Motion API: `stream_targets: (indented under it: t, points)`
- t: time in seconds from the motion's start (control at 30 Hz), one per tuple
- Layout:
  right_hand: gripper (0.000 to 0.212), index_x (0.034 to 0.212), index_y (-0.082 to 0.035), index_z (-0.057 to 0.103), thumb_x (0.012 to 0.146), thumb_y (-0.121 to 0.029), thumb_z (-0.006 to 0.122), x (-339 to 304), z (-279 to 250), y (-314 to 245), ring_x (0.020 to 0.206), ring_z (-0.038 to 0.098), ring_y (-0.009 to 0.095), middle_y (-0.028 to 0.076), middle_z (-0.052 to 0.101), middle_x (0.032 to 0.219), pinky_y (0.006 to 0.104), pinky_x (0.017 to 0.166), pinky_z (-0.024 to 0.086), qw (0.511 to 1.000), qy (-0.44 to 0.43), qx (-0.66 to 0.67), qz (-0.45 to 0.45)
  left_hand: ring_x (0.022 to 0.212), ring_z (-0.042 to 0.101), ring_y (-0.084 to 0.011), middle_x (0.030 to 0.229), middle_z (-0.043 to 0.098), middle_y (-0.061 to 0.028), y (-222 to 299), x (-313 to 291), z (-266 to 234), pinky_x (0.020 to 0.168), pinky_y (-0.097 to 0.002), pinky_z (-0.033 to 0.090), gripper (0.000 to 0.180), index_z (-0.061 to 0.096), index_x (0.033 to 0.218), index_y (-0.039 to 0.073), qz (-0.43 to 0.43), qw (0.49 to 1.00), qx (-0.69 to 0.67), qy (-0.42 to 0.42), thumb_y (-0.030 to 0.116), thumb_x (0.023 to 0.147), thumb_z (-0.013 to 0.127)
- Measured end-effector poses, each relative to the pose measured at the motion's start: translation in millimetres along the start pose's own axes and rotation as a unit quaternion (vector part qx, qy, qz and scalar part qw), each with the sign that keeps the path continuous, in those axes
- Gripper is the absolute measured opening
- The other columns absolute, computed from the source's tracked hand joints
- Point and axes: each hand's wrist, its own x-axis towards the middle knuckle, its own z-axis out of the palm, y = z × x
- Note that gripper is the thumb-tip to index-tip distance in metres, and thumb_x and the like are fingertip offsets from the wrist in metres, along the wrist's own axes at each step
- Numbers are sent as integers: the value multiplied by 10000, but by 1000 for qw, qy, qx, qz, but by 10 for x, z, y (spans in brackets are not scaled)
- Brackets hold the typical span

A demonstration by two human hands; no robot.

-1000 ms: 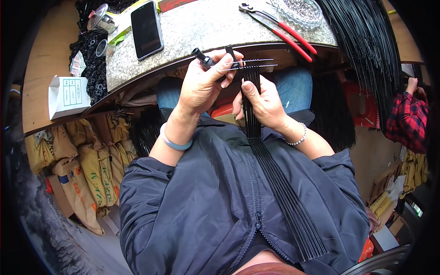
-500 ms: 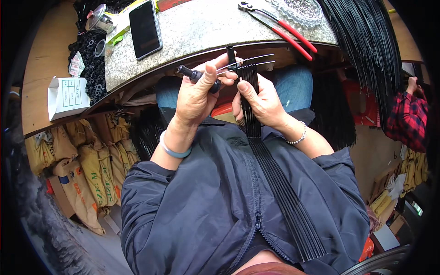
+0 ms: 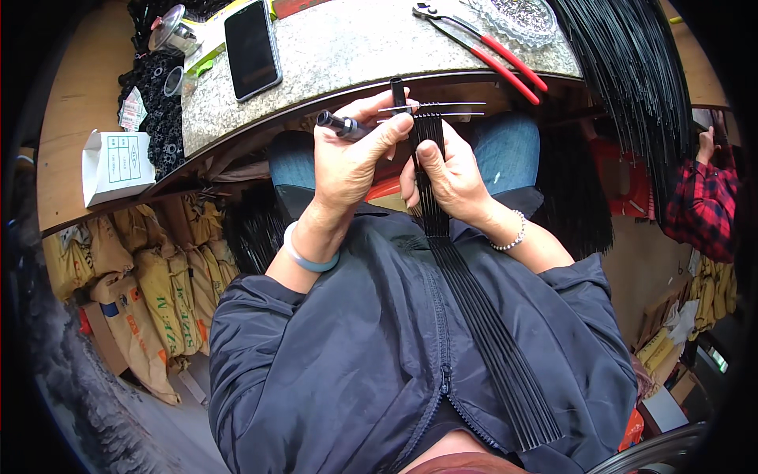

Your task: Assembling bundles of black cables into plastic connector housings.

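My left hand (image 3: 343, 162) is closed around black tube-like pieces: a short black tube (image 3: 398, 93) stands upright at the fingertips, and a thicker black cylinder (image 3: 341, 125) lies across the palm. Its thumb tip presses beside two thin metal rods (image 3: 462, 103) that run level to the right. The rods cross the upper ends of a flat bundle of thin black strips (image 3: 493, 332). My right hand (image 3: 458, 182) grips that bundle below the rods, thumb in front. From there the strips hang down over my dark jacket, fanning slightly. How the rods pass through the strips is too small to tell.
On the speckled tabletop (image 3: 332, 55) lie a phone (image 3: 253, 51), red-handled pliers (image 3: 489, 55) and a glass dish (image 3: 517, 20) of small parts. A white box (image 3: 118, 167) stands left. Long black strands (image 3: 632, 87) hang at the right, near another person's plaid sleeve (image 3: 703, 205).
My left hand has shifted slightly right, its thumb now down by the strips' upper ends. The metal rods have turned from slanted to nearly level and reach farther right. My right hand stays in place.
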Motion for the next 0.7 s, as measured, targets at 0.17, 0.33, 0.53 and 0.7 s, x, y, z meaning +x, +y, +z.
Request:
stream_targets:
  t: [0.17, 0.33, 0.53, 0.7]
  points:
    - [435, 1021, -31, 413, 914, -452, 387, -4, 13, -23, 434, 529, 116, 84, 557, 579, 196, 420, 434, 1000, 7, -17, 7, 626, 530, -53, 829, 648, -53, -2, -3, -53, 545, -163, 417, 295, 610, 1048, -16, -39, 996, -70, -33, 46, 769, 682]
    - [431, 1014, -36, 418, 918, -454, 379, 20, -15, -14, 418, 516, 119, 89, 545, 555, 206, 406, 425, 999, -38, -5, 23, 651, 527, -64, 851, 635, -55, -4, -47, -50, 582, -174, 427, 322, 584, 1085, -23, -63, 988, -131, -46, 53, 784, 668]
    - [505, 1009, -29, 417, 907, -515, 324, 22, 20, -52, 400, 516, 122, 95, 545, 541, 202, 377, 410, 1000, -19, -18, 17, 657, 520, -70, 796, 607, -33, -31, 72, -142, 570, -182, 419, 279, 595, 1047, -27, -141, 970, -180, -79, 67, 794, 663]
    - [549, 992, -19, 423, 903, -543, 284, 2, 16, -68, 393, 516, 126, 99, 542, 528, 202, 373, 410, 1000, -1, -20, 15, 619, 483, -66, 748, 589, -15, -36, 62, -192, 554, -186, 398, 185, 621, 959, 1, -141, 972, -145, -122, 83, 798, 663]
